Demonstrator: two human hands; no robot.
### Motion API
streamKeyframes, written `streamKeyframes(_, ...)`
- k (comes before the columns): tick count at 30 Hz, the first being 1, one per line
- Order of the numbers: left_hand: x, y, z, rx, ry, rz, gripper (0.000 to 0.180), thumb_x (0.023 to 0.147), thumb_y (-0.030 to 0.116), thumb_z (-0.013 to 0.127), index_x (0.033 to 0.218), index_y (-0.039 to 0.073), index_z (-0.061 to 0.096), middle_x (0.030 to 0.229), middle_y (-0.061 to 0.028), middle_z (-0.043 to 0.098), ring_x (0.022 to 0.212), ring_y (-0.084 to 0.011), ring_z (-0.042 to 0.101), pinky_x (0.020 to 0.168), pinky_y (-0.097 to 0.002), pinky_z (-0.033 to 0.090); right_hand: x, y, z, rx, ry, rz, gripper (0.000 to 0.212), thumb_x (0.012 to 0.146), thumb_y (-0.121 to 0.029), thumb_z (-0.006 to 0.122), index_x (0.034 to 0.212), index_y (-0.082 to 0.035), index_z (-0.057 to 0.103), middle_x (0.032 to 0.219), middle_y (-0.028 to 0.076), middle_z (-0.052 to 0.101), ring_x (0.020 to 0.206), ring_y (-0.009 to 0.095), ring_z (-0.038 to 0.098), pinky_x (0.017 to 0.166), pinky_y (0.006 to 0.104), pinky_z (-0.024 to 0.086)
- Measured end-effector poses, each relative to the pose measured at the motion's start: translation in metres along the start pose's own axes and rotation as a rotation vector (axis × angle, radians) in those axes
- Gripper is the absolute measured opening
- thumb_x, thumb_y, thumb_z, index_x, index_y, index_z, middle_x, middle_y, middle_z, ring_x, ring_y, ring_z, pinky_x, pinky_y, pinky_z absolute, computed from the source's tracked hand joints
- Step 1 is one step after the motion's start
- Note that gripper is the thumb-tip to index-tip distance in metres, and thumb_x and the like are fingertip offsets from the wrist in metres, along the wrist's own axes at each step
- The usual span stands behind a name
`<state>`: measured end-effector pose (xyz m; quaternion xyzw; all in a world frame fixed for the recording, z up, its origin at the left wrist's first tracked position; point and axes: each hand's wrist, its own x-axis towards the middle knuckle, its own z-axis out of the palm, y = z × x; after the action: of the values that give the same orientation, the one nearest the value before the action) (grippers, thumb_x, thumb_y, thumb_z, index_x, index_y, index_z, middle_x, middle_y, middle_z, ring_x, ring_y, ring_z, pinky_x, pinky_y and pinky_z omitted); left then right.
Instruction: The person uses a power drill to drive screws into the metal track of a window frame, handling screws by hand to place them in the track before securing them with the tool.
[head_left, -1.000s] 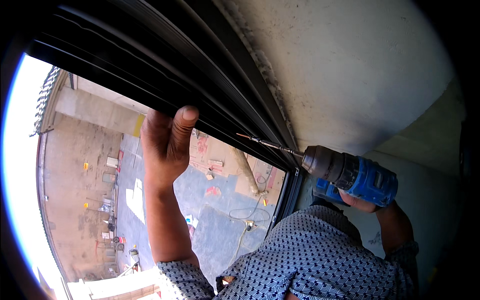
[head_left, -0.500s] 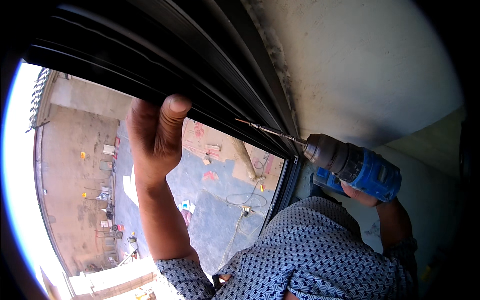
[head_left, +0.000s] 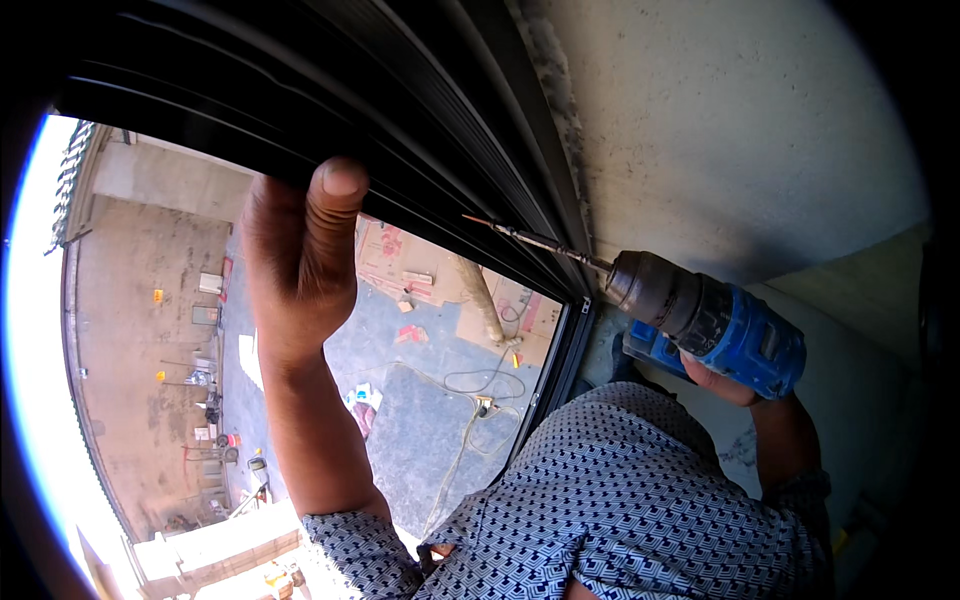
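The drill (head_left: pixel 740 330), blue with a dark, worn chuck (head_left: pixel 645 285), is on the right, between the frame and the pale wall's lower part, tilted so that its nose points left and a little to the far side. From the chuck a long, thin bit (head_left: pixel 540 240) reaches across in front of the frame; whether its coppery tip touches the metal cannot be told. The right hand (head_left: pixel 715 380) is closed around the drill's handle, mostly hidden behind the body, so where the index finger lies cannot be seen. The blue battery (head_left: pixel 655 348) shows just left of that hand. The left hand (head_left: pixel 305 270), well apart from the drill, clasps the lower edge of the black frame (head_left: pixel 430 150): the thumb lies on the side facing the camera, while the fingers pass behind and are out of sight. The frame runs from far left to a corner near the chuck, and the pale wall (head_left: pixel 740 130) stands right of it. The patterned shirt (head_left: pixel 620 480) fills the near side. Through the opening, well below, a grey floor (head_left: pixel 420 410) bears a log (head_left: pixel 480 300), cardboard (head_left: pixel 475 328) and a looped cable (head_left: pixel 465 430); a brown wall (head_left: pixel 130 340) rises on the left.
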<state>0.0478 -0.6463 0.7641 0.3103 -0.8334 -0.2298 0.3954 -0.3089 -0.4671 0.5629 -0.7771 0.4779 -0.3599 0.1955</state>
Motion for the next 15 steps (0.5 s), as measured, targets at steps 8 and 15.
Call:
streamKeyframes(8, 0.007, 0.004, 0.004, 0.096, -0.006, 0.047, 0.054, 0.106, 0.041, 0.050, 0.141, 0.000, 0.052, 0.125, -0.0080, 0.063, 0.118, -0.0150, 0.054, 0.104, -0.0273, 0.036, 0.004, -0.015, -0.005, -0.320, 0.050, -0.048, 0.036, 0.077, -0.036, 0.082, 0.097, -0.015, 0.060, 0.087, -0.004, 0.064, 0.078, 0.011, 0.063, 0.072, 0.0281, 0.053)
streamKeyframes(15, 0.012, 0.010, 0.005, 0.063, 0.023, 0.043, 0.055, 0.106, 0.043, 0.050, 0.140, -0.001, 0.052, 0.122, -0.0064, 0.063, 0.114, -0.0137, 0.054, 0.103, -0.0260, 0.036, 0.015, -0.029, -0.011, -0.192, 0.144, -0.164, 0.034, 0.072, -0.030, 0.083, 0.093, -0.010, 0.065, 0.084, 0.008, 0.067, 0.074, 0.025, 0.065, 0.063, 0.0350, 0.052)
